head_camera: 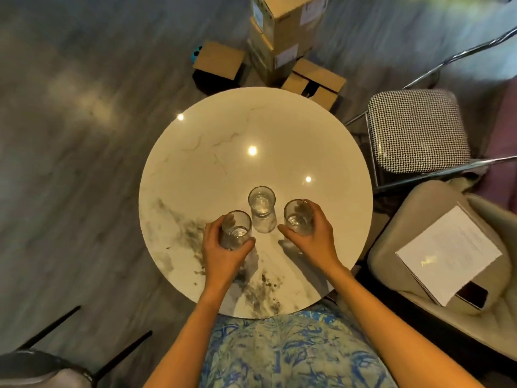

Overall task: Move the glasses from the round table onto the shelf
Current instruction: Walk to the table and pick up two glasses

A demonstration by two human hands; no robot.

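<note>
Three clear drinking glasses stand close together on the round white marble table (218,152). My left hand (221,253) is wrapped around the left glass (236,229). My right hand (313,236) is wrapped around the right glass (298,217). The middle glass (262,208) stands untouched between and a little beyond the two hands. Whether the two held glasses rest on the tabletop or hang just above it I cannot tell. No shelf is in view.
Several cardboard boxes (282,40) are stacked on the floor beyond the table. A houndstooth folding chair (416,130) stands at the right, and a beige armchair (397,242) holding papers (447,253) is nearer. A dark chair (42,368) sits at the lower left.
</note>
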